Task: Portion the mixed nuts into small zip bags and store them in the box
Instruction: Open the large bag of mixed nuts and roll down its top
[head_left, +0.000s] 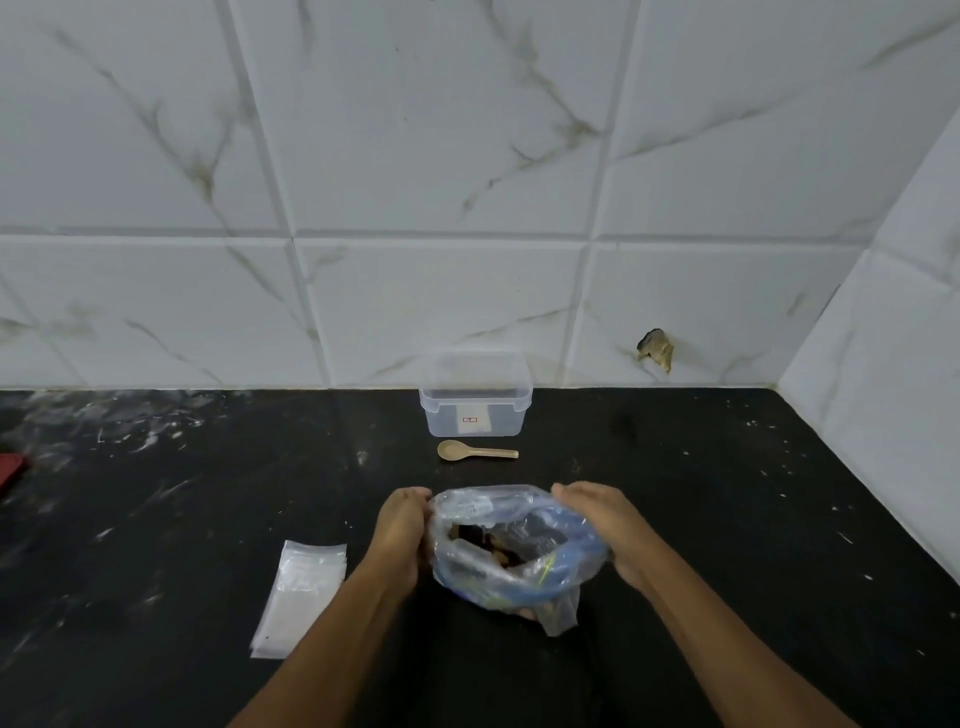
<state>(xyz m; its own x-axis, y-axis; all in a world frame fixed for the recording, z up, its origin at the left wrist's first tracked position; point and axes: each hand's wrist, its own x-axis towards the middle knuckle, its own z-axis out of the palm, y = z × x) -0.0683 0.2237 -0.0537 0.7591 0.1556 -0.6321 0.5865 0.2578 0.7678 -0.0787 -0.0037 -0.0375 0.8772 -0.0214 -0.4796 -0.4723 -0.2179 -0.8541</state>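
Head view, left to right along the black speckled stone counter (727, 519). A red flat object (10, 467), mostly out of frame, lay at the left edge. A stack of small clear plastic zip bags (298, 597) lay flat near the front, just left of the left forearm. The left hand (400, 535) curled its fingers round the left rim of a large crinkled clear plastic bag with blue printing (519, 551), holding dark mixed nuts (483, 543); the right hand (602, 525) cupped the right rim, its fingers bent over the film. Toward the back edge, mid-counter, stood a lidless translucent rectangular plastic box (475, 402), with a beige plastic spoon (475, 450) just in front of it. The film was judged thin, limp and slippery, the load light but loose; a hold at the rim, keeping the mouth up, seemed safest.
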